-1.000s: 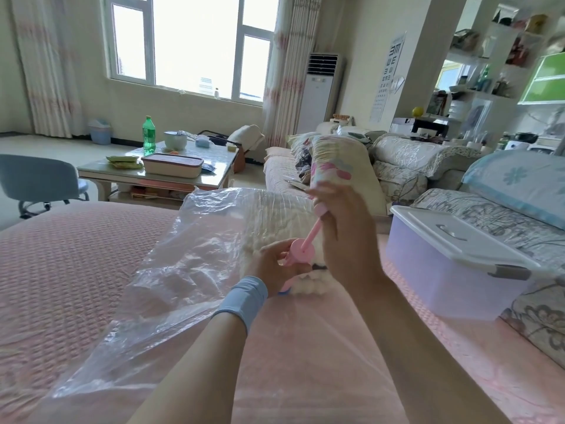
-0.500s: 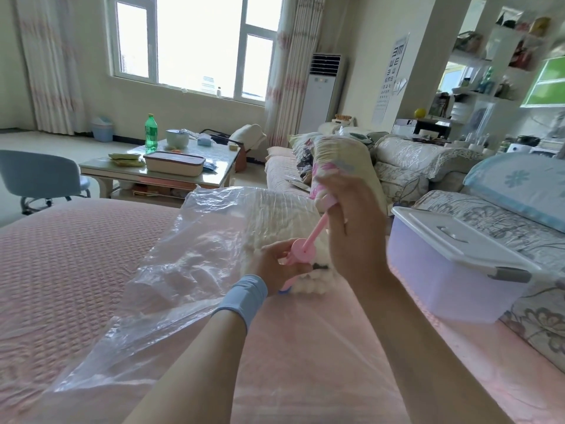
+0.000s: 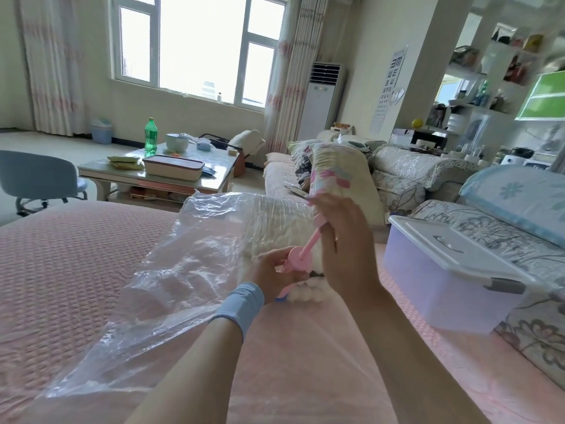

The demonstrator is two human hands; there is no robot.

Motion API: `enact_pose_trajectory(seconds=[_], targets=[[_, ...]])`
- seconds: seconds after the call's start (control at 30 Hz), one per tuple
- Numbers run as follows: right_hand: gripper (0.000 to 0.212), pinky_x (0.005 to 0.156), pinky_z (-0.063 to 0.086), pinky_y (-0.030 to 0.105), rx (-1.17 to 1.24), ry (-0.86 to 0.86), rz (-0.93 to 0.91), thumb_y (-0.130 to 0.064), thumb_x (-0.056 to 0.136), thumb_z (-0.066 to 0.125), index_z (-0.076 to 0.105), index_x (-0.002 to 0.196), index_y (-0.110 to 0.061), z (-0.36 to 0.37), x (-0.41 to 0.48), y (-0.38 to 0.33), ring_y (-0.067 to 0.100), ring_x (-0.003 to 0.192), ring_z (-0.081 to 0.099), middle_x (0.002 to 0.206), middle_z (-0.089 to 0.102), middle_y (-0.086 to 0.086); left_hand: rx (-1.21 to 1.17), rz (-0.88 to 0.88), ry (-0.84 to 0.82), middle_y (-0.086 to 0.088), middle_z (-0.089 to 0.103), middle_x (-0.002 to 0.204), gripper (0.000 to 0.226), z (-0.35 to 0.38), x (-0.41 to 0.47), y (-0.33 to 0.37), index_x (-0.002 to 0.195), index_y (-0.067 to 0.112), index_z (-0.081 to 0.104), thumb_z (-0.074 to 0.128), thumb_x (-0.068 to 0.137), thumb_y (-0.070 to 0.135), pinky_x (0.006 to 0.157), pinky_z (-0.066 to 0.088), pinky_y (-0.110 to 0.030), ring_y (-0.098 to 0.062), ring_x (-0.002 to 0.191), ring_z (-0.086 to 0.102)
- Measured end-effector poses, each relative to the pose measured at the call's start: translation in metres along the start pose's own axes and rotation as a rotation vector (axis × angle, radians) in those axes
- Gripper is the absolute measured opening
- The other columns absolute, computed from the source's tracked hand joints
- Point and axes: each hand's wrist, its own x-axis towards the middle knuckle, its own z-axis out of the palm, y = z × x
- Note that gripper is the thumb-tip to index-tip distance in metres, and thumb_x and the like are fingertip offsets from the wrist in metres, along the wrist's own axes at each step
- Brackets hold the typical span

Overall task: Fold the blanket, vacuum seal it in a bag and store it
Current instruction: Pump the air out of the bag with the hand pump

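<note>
Head view. The left hand [image 3: 275, 267], with a blue wristband [image 3: 241, 304], is clenched around the body of the pink hand pump [image 3: 298, 261], which stands on the clear vacuum bag [image 3: 183, 270]. The right hand [image 3: 342, 240], just above and to the right of the left hand, grips the pump handle at the top of the tilted rod [image 3: 312, 243]; its fingertips are motion-blurred. The folded white blanket [image 3: 275, 221] lies inside the bag, directly beyond both hands, on the pink bed [image 3: 61, 270]. The lidded storage box [image 3: 443, 270] stands to the right of the right hand.

Against the frame half a second earlier, the right hand sits slightly nearer the left hand and less rod is exposed. The left hand's grip, the bag and the box are unchanged.
</note>
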Motion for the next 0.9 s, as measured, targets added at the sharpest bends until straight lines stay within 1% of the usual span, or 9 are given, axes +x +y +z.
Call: enact_pose_trajectory(seconds=[0.07,0.13,0.27,0.33,0.47,0.57,0.63,0.8,0.9], targets=[[0.036,0.102,0.043,0.032,0.015,0.163,-0.041,0.007,0.093,0.049,0.068,0.121,-0.005,-0.008,0.01,-0.006,0.026,0.117,0.058,0.123,0.065,0.009,0.006,-0.004,-0.009,0.0,0.07,0.107,0.049,0.001,0.001,-0.001,0.115,0.022,0.071,0.086,0.069,0.013,0.078,0.046,-0.007,-0.012,0.097,0.061],[0.035,0.101,0.044,0.034,-0.002,0.168,-0.016,0.005,0.093,0.048,0.069,0.12,-0.006,-0.001,0.004,-0.003,0.026,0.118,0.057,0.123,0.065,0.009,0.02,0.001,-0.012,0.001,0.07,0.108,0.05,0.001,0.001,-0.003,0.114,0.026,0.071,0.087,0.067,0.015,0.08,0.046,-0.011,-0.011,0.098,0.061],[0.039,0.101,0.045,0.039,-0.021,-0.312,0.155,-0.005,0.088,0.047,0.07,0.118,-0.015,0.029,-0.039,0.015,0.024,0.118,0.056,0.124,0.061,0.001,0.071,-0.005,0.009,0.007,0.07,0.094,0.033,0.0,-0.001,-0.004,0.099,0.028,0.071,0.082,0.071,0.015,0.074,0.045,-0.01,-0.005,0.088,0.062],[0.041,0.101,0.047,0.039,-0.001,-0.375,0.196,-0.007,0.088,0.047,0.07,0.12,-0.016,0.029,-0.038,0.015,0.023,0.118,0.057,0.126,0.061,-0.001,0.073,-0.005,0.011,0.011,0.069,0.088,0.03,0.0,-0.002,-0.004,0.096,0.029,0.071,0.08,0.071,0.015,0.073,0.045,-0.01,0.0,0.084,0.061],[0.043,0.106,0.042,0.034,0.014,-0.014,0.02,0.003,0.092,0.047,0.065,0.129,-0.011,0.003,-0.002,-0.004,0.025,0.122,0.056,0.13,0.062,0.007,0.031,-0.011,0.004,0.01,0.072,0.1,0.048,-0.002,0.002,-0.007,0.112,0.029,0.072,0.086,0.067,0.02,0.084,0.048,-0.017,-0.005,0.093,0.062],[0.038,0.102,0.045,0.038,0.041,0.198,-0.042,0.006,0.094,0.05,0.067,0.125,-0.006,-0.006,0.01,-0.012,0.029,0.12,0.057,0.127,0.064,0.011,0.036,-0.014,-0.01,0.009,0.071,0.107,0.049,-0.001,0.002,-0.009,0.109,0.035,0.071,0.088,0.065,0.021,0.088,0.048,-0.023,-0.008,0.098,0.062],[0.037,0.102,0.046,0.041,0.005,0.122,0.002,0.004,0.092,0.049,0.068,0.122,-0.008,0.007,-0.003,-0.003,0.029,0.119,0.057,0.126,0.063,0.011,0.027,-0.016,-0.005,0.006,0.071,0.106,0.047,0.001,0.002,-0.01,0.109,0.031,0.071,0.087,0.067,0.017,0.086,0.048,-0.023,-0.007,0.094,0.061],[0.039,0.1,0.047,0.04,-0.027,-0.397,0.206,-0.006,0.088,0.052,0.071,0.121,-0.016,0.03,-0.039,0.013,0.027,0.117,0.058,0.126,0.061,0.001,0.07,-0.002,0.012,0.01,0.067,0.081,0.029,-0.001,-0.001,-0.007,0.091,0.028,0.069,0.079,0.072,0.009,0.07,0.044,-0.008,-0.007,0.084,0.06],[0.037,0.102,0.047,0.039,-0.034,-0.23,0.117,-0.009,0.092,0.048,0.071,0.121,-0.013,0.015,-0.019,0.004,0.026,0.118,0.059,0.127,0.064,0.005,0.065,-0.005,0.008,0.011,0.07,0.089,0.032,-0.001,0.001,-0.007,0.098,0.028,0.071,0.082,0.072,0.013,0.076,0.046,-0.009,-0.007,0.089,0.061]])
